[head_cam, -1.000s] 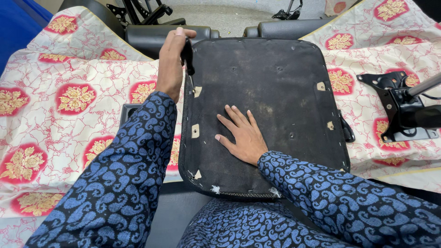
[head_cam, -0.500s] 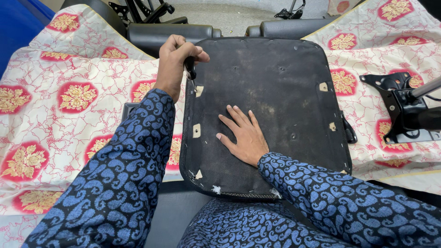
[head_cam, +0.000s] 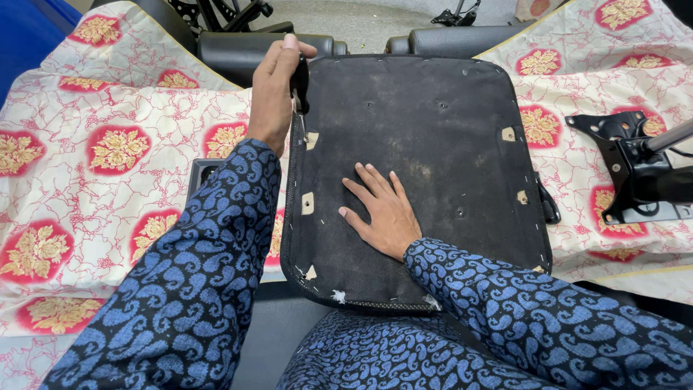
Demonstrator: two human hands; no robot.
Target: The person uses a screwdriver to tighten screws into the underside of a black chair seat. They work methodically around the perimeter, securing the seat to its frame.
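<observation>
Head view: the left hand (head_cam: 278,90) has closed since a second ago, when its fingers were only reaching over the far edge. It now grips a black tool handle (head_cam: 299,81) at the seat base's (head_cam: 426,144) eleven o'clock corner, so work looks set to start there. The right hand (head_cam: 382,213) has not moved; it lies open, flat near the centre. A metal bracket (head_cam: 628,170) sits at three o'clock on the floral cloth (head_cam: 108,159).

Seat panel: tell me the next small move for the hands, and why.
Probably press the tool along the seat panel's left edge. The left hand grips it upright at that edge, the right hand lies flat on the panel, steadying it.
</observation>
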